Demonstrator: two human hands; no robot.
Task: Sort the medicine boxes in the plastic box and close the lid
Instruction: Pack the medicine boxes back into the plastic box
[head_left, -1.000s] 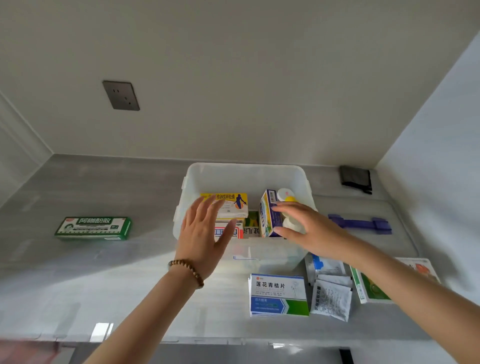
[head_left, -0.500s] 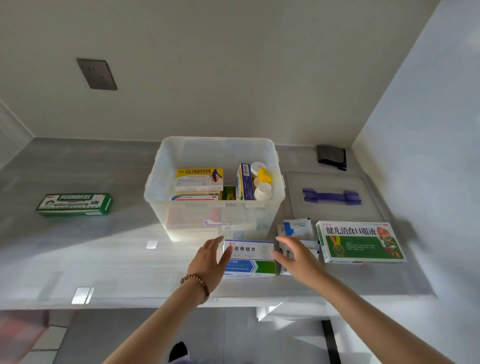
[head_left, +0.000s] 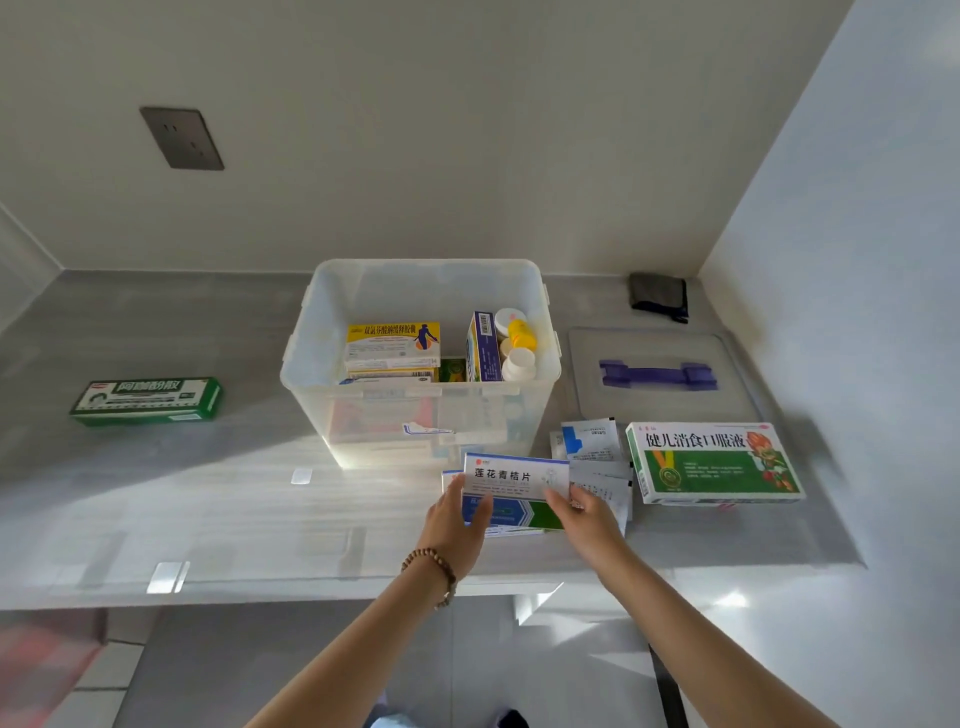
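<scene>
Grey surface (head_left: 156, 509) lay bare toward its front edge, left hand (head_left: 453, 525) and right hand (head_left: 587, 519) gripped white-blue medicine box (head_left: 514, 483) by its ends, just before the open plastic box (head_left: 332, 405).

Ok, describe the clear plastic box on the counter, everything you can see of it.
The plastic box is a translucent, milky tub with rounded corners and a flared rim, standing upright on the grey counter near the back wall. It is open; its lid, with a purple handle, lies flat to its right. Inside are stacked cartons, an upright blue carton and small bottles. Neither hand touches it.
</scene>
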